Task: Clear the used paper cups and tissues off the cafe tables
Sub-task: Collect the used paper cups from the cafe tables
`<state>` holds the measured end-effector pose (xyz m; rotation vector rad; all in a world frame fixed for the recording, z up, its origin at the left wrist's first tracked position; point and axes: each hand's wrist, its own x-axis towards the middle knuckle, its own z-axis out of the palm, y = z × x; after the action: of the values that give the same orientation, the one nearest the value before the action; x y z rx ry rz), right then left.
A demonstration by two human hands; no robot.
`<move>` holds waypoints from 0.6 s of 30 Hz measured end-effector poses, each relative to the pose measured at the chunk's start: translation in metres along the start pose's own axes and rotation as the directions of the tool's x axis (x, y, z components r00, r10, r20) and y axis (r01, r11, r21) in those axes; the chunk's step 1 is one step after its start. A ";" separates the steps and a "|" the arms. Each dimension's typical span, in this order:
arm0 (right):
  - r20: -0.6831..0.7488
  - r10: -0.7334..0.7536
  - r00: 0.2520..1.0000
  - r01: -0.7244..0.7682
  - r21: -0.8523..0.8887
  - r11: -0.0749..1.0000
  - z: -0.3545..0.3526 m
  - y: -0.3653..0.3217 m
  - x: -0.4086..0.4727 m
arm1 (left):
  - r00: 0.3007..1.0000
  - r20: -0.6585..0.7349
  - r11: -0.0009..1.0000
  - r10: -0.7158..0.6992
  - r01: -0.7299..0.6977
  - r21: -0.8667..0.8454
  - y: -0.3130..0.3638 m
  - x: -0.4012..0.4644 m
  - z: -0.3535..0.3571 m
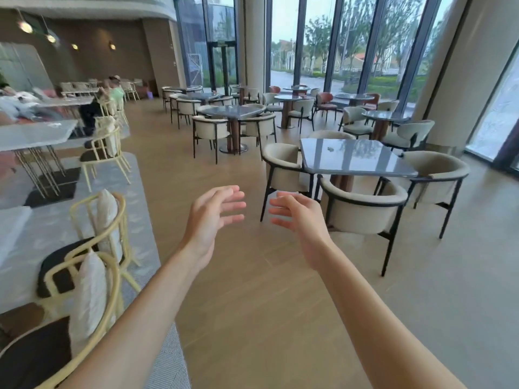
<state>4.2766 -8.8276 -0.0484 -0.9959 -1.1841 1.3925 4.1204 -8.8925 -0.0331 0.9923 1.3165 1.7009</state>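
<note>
- Both bare forearms reach forward from the bottom of the view over a wood-look floor (238, 290), palms turned toward each other.
- Left hand (210, 217) has its fingers spread and loosely extended, holding nothing; its fingertips point toward the right hand.
- Right hand (297, 220) is likewise relaxed and wide, fingers a little bent, gripping nothing; the two sets of fingertips are near but apart.
- Just beyond the right hand stands a cream tub chair (365, 211) with a dark frame, pushed against a glossy grey square table (354, 158).
- On that table, past the right hand's fingertips, lies one small pale scrap (330, 149), too small to tell whether it is a tissue.
- Left of the left hand are pale yellow cane chairs (95, 248) with white cushions, set at light marble-look tables (36, 133) on a grey rug.
- Something small and clear-looking (54, 124) lies on the farther marble table; blur hides what it is.
- Far beyond the left hand a seated person in a green top (116, 94) faces away.
- No writing or brand marks can be read anywhere; no paper cups are clearly visible.
</note>
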 end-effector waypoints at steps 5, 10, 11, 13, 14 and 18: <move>0.049 -0.026 0.998 0.029 -0.061 0.998 0.011 -0.005 0.131 | 0.999 -0.031 0.998 0.032 -0.034 -0.046 -0.016 0.125 0.026; 0.042 -0.078 0.996 0.081 -0.068 0.994 0.015 -0.033 0.257 | 0.999 -0.010 0.996 0.050 -0.051 -0.078 -0.015 0.247 0.064; 0.042 -0.086 0.995 0.089 -0.064 0.994 0.015 -0.038 0.279 | 0.998 -0.006 0.995 0.056 -0.057 -0.082 -0.014 0.268 0.072; 0.041 -0.090 0.995 0.092 -0.049 0.995 0.013 -0.045 0.321 | 0.998 0.005 0.995 0.065 -0.065 -0.077 -0.015 0.308 0.088; 0.042 -0.092 0.995 0.094 -0.047 0.994 0.012 -0.047 0.341 | 0.998 0.011 0.995 0.069 -0.068 -0.069 -0.017 0.327 0.096; 0.061 -0.113 0.992 0.116 -0.045 0.992 0.002 -0.044 0.425 | 0.997 0.016 0.996 0.079 -0.078 -0.049 -0.034 0.405 0.129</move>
<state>4.2191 -8.4072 0.0032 -0.9111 -1.3032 1.3153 4.0722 -8.4706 0.0079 1.0411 1.2335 1.7708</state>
